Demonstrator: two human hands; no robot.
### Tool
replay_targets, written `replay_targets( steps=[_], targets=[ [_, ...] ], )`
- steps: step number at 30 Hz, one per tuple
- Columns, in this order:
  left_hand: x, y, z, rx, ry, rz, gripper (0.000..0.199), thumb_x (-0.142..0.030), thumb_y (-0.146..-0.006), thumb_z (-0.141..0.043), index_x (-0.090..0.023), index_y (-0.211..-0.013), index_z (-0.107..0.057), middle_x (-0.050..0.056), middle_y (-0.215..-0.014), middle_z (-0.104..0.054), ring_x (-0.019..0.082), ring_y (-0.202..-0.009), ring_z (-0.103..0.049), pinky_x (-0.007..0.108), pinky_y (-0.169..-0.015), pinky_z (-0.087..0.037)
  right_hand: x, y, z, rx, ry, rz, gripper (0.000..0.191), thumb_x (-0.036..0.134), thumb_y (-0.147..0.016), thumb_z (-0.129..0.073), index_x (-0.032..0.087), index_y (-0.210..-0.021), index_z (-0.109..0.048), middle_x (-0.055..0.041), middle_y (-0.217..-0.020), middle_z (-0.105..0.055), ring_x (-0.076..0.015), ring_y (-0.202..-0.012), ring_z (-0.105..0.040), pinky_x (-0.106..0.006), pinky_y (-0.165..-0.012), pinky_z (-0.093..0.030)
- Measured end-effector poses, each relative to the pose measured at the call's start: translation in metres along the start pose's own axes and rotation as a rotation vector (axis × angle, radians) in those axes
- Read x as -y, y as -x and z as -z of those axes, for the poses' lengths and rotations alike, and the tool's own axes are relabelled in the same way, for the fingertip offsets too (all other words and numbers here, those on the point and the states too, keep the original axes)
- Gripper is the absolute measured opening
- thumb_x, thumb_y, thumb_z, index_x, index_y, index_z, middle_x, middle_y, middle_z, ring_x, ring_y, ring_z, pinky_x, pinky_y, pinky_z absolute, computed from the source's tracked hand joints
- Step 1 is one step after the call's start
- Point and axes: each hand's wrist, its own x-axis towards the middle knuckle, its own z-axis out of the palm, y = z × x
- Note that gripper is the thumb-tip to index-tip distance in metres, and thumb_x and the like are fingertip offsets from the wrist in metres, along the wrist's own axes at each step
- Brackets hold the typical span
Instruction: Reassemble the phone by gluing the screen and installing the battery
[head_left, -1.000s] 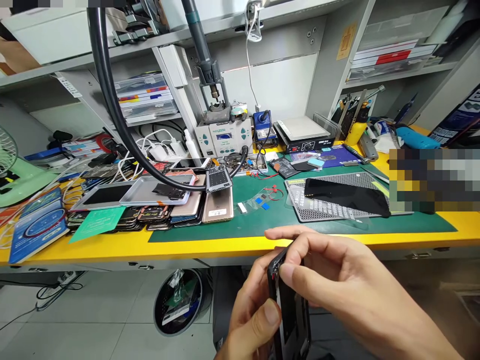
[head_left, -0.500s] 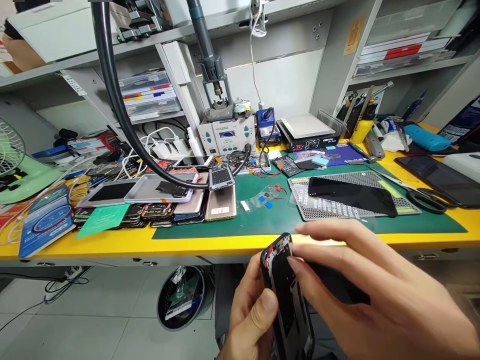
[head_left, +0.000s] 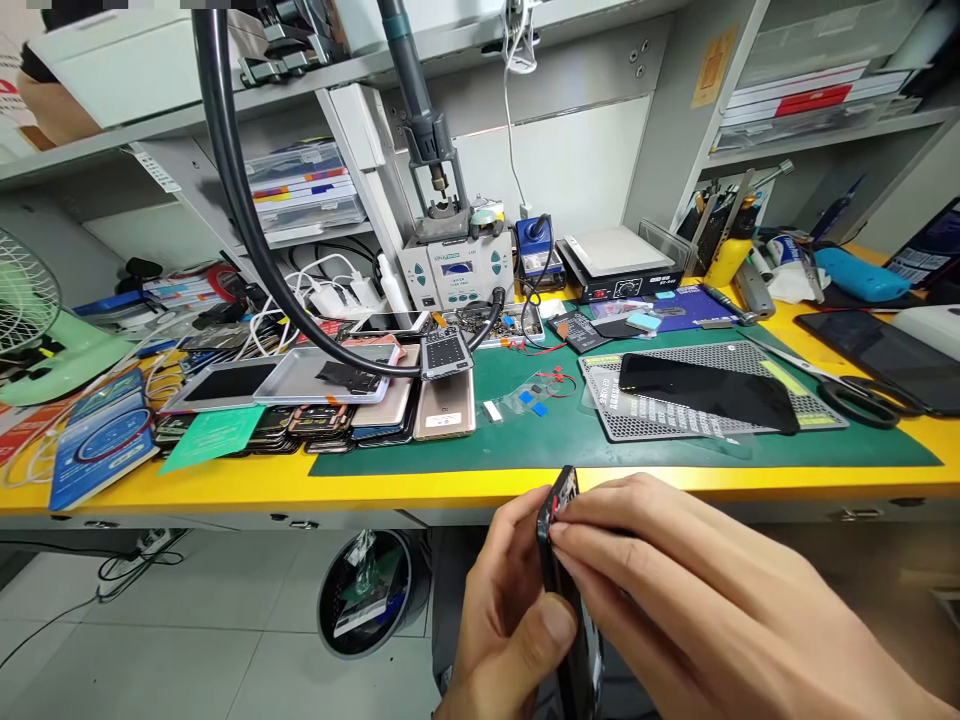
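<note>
My left hand (head_left: 510, 620) grips an opened black phone body (head_left: 553, 580) in front of the bench edge, thumb on the near side and fingers behind. The phone is nearly edge-on, its upper end showing bare inner parts and a small red spot. Over that end lies my right hand (head_left: 675, 580), thumb and fingertips drawn together against the phone's inner face. Whatever sits between those fingertips is hidden. A black glass phone screen (head_left: 709, 392) rests beyond the hands on a perforated grey plate (head_left: 630, 425).
A green mat (head_left: 420, 460) covers the yellow bench. Phone parts (head_left: 442, 405) are stacked left of centre, behind which a hot-air station (head_left: 457, 272) stands. Scissors (head_left: 862, 395) lie on the right. A black hose (head_left: 240, 200) arches overhead. Below is a round bin (head_left: 367, 595).
My right fingertips have closed together and moved down onto the phone's upper end; before, thumb and fingers were apart. The phone has turned more edge-on. The view has shifted slightly.
</note>
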Motion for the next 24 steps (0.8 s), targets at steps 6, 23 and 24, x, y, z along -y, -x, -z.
replay_targets(
  steps=[6, 23, 24],
  targets=[
    [0.0001, 0.0021, 0.0040, 0.025, -0.045, 0.047, 0.071, -0.047, -0.080, -0.079, -0.019, -0.142, -0.057, 0.016, -0.141, -0.060, 0.040, -0.138, -0.049, 0.049, -0.116, -0.037, 0.0017, -0.0067, 0.0078, -0.005, 0.051, 0.003, 0.030, 0.009, -0.104, -0.044, 0.012, -0.100, -0.074, -0.0127, -0.101, -0.079, -0.0225, -0.086, -0.073, -0.034, -0.079, -0.063],
    [-0.0027, 0.0048, 0.0060, 0.160, -0.075, 0.022, 0.054, -0.035, -0.091, -0.070, -0.026, -0.143, -0.058, 0.014, -0.148, -0.059, 0.040, -0.141, -0.048, 0.053, -0.118, -0.033, -0.0004, -0.0038, 0.0001, -0.087, -0.025, -0.048, 0.019, 0.003, -0.096, -0.053, 0.016, -0.100, -0.066, -0.0089, -0.093, -0.076, -0.0197, -0.079, -0.071, -0.033, -0.073, -0.058],
    [-0.0030, 0.0053, 0.0058, 0.161, -0.073, 0.021, 0.054, -0.036, -0.091, -0.069, -0.026, -0.143, -0.058, 0.014, -0.148, -0.059, 0.041, -0.141, -0.048, 0.053, -0.118, -0.034, -0.0007, -0.0044, 0.0003, -0.095, -0.043, -0.066, 0.019, 0.002, -0.095, -0.054, 0.016, -0.099, -0.066, -0.0080, -0.092, -0.075, -0.0189, -0.079, -0.070, -0.032, -0.072, -0.058]
  ],
)
